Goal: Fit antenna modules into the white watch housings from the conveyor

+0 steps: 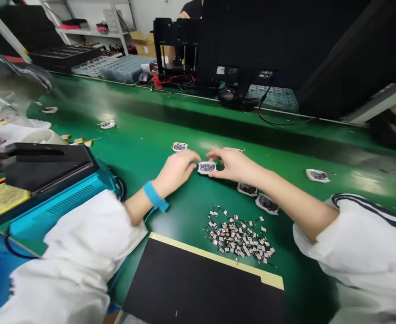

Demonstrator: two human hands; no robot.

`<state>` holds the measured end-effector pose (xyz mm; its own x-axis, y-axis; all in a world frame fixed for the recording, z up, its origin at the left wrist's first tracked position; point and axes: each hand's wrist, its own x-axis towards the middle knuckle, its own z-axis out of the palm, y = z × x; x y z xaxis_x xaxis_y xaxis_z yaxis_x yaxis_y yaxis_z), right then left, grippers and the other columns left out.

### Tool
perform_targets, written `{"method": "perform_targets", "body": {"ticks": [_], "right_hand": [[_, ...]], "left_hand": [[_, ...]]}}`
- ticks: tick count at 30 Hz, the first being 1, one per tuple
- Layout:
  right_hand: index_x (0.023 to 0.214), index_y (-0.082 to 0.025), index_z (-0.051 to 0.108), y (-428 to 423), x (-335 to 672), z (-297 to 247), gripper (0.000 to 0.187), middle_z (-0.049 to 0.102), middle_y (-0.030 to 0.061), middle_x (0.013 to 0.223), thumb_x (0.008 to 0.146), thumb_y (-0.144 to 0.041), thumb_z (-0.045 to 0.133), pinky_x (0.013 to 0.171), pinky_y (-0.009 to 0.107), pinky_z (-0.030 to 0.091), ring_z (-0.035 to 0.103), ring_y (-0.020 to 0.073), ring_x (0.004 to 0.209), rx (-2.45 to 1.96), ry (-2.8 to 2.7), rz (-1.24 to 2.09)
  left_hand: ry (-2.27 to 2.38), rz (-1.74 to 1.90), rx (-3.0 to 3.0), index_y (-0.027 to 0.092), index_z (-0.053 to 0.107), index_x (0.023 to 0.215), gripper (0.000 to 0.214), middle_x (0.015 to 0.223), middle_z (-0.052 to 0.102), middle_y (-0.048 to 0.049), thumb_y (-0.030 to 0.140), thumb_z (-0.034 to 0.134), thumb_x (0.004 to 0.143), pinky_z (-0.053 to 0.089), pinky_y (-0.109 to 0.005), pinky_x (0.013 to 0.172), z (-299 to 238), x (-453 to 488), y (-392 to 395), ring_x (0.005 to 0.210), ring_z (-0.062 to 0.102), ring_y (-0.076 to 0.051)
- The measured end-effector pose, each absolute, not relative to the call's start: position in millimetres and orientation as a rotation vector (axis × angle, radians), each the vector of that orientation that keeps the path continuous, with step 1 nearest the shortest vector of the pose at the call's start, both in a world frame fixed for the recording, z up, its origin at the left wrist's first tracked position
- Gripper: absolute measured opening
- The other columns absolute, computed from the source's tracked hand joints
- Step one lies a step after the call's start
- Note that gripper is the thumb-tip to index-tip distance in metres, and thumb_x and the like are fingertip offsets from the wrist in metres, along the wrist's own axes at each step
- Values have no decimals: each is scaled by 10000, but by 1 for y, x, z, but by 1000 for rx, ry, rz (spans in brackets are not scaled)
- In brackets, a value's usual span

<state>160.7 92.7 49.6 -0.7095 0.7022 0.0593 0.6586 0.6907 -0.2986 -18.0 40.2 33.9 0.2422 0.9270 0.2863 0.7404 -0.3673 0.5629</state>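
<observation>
My left hand (177, 170) and my right hand (233, 164) meet over a small white-framed circuit part (206, 167) on the green belt (144, 144). Both hands pinch it from either side, fingers curled round its edges. A blue strap (153, 196) is on my left wrist. Two similar parts (267, 204) lie under my right forearm. Another (179, 146) lies just beyond my left hand. A heap of several tiny metal-tabbed components (240, 236) sits closer to me.
A black mat (191, 288) with a yellow edge lies near me. At left stands a teal and black machine (49, 180). More white parts (317, 175) (107, 124) lie on the belt. Black equipment (184, 45) and trays (123, 67) stand beyond it.
</observation>
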Motion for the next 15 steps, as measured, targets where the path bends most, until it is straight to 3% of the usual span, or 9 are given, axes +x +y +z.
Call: {"method": "perform_targets", "body": {"ticks": [2,4,12,15], "right_hand": [[1027,-116,535,73,166,38,401,609,90,978,662,-261,615,786,344,420,537,217,900,-1042,-2719,423],[1004,-120,544,61,165,27,351,597,88,992,680,-241,605,819,350,412,525,211,924,-984,-2695,473],[1000,-165,557,47,157,5,250,543,71,967,766,-250,529,729,277,445,527,147,855,-826,-2487,770],[914,-164,584,48,156,5,184,539,64,909,814,-255,459,703,263,437,523,129,791,-852,-2436,787]], "left_hand": [[1208,588,2382,164,618,785,75,789,625,-13,154,551,753,440,-258,743,40,-3,10,773,576,-155],[1079,479,2400,167,634,811,96,792,625,-12,193,551,770,437,-220,700,38,5,-13,752,577,-134],[1122,443,2422,168,640,761,100,771,628,-4,217,553,773,429,-222,705,21,7,-20,745,571,-130],[1178,403,2497,157,611,738,120,753,617,-14,225,527,789,432,-250,707,21,6,-21,738,559,-145]]}}
